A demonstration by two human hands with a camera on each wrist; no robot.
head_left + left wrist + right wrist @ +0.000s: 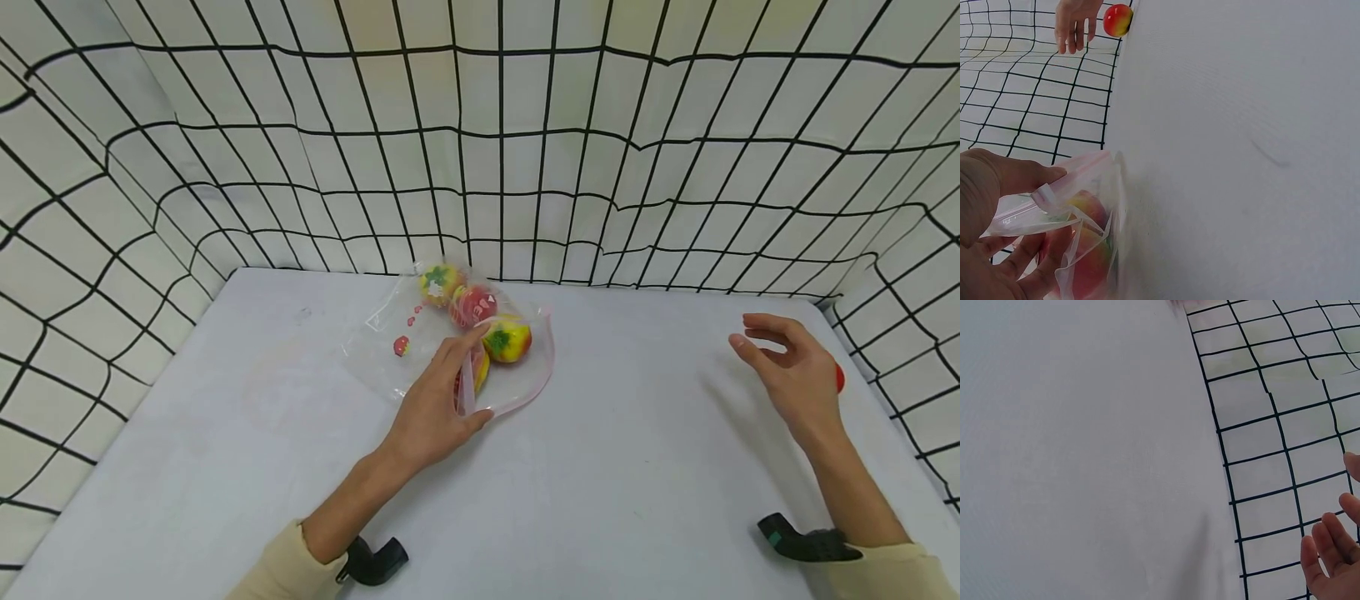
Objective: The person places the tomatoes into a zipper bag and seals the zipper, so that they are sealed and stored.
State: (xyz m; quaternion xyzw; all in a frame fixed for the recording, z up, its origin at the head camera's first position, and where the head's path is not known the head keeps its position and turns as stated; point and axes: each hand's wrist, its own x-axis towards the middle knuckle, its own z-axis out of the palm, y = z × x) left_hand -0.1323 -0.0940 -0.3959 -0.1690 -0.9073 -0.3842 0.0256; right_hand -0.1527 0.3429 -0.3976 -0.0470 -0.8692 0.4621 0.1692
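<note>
A clear zip-top bag (375, 329) with a pink closure edge and small strawberry prints lies near the back of the white table. Inside are several red-and-yellow apple-like fruits (507, 340). My left hand (431, 417) grips the bag at its mouth; in the left wrist view the thumb presses the pink edge (1085, 169), with the fingers beside the fruit. Far to the right, my right hand (798, 379) is held over the table, fingers loosely bent around nothing. Mostly hidden behind it in the head view is another red-and-yellow fruit (1117, 20).
The white table (225, 417) is bordered at the back and both sides by black grid netting (525, 133) in front of pale walls. A dark curved wrist mount (375, 562) sits at the left cuff, and a similar mount (806, 542) at the right.
</note>
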